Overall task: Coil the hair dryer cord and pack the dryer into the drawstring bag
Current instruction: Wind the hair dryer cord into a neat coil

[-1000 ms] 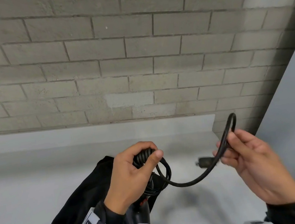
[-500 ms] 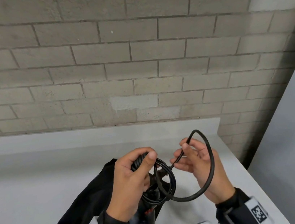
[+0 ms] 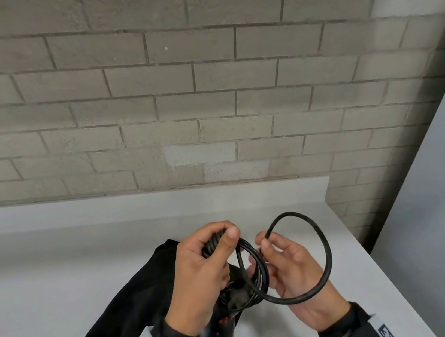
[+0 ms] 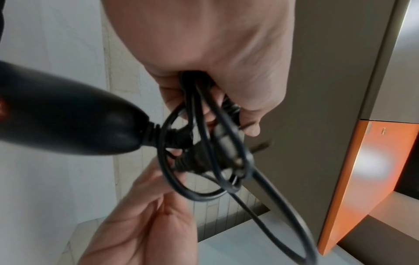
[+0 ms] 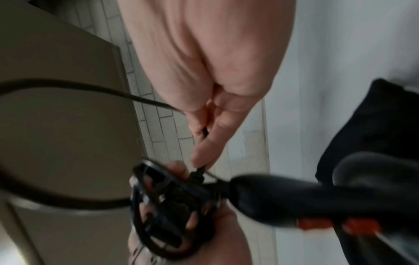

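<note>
My left hand grips a bundle of several black cord coils above the table. The hair dryer's black handle hangs from the bundle, and its orange switch shows in the right wrist view. My right hand pinches the free cord between thumb and forefinger right beside the bundle. A wide loose loop of cord arcs over the back of that hand. The black drawstring bag lies flat on the table beneath my left forearm. The plug is hard to make out among the coils.
The white table meets a grey brick wall at the back, and its right edge drops off near my right hand. An orange panel shows in the left wrist view.
My right hand has swung in from far right and now sits against the coil bundle, bringing the cord round into a fresh loop. My left hand has held still.
</note>
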Available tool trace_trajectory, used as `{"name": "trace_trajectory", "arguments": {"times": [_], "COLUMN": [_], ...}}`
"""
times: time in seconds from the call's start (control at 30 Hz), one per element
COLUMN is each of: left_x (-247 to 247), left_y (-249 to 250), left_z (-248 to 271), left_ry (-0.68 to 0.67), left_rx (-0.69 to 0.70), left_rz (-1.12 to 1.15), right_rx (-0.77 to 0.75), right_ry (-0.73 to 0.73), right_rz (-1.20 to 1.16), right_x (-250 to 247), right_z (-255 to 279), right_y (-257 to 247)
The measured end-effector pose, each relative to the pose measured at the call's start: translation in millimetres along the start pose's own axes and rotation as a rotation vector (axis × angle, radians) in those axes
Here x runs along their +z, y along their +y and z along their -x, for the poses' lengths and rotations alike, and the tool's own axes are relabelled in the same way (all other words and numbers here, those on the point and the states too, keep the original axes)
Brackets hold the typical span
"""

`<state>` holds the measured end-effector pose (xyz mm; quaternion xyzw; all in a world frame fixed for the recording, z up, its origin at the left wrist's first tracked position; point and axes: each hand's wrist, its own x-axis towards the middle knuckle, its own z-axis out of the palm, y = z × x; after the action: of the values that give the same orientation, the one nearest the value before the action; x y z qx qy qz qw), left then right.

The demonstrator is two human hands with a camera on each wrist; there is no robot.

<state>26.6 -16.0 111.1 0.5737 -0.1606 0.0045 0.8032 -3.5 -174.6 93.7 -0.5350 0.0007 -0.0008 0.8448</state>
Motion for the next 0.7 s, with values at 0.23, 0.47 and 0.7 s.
{"name": "trace_trajectory", "arguments": {"times": [0.23,0.47,0.7], "left_x": [6.4,9.2,10.0], "left_y": [-1.2,-5.8,-8.4], "left_z": [2.7,6.3,5.2], "left_ry": [0.045,0.018,0.111], "left_rx": [0.139,0.205,0.185], "left_rz": [-0.103,-0.128,-0.162], "right_rx": [0.071,0.006,0.002], "right_ry": [0.099,0.386,0.231], "right_rz": [0.127,0.100,0.165], "right_x": [8.2,7.9,21.2], "right_z": [10.8,5.6,21.2], "right_y": [11.1,8.9,6.5]}}
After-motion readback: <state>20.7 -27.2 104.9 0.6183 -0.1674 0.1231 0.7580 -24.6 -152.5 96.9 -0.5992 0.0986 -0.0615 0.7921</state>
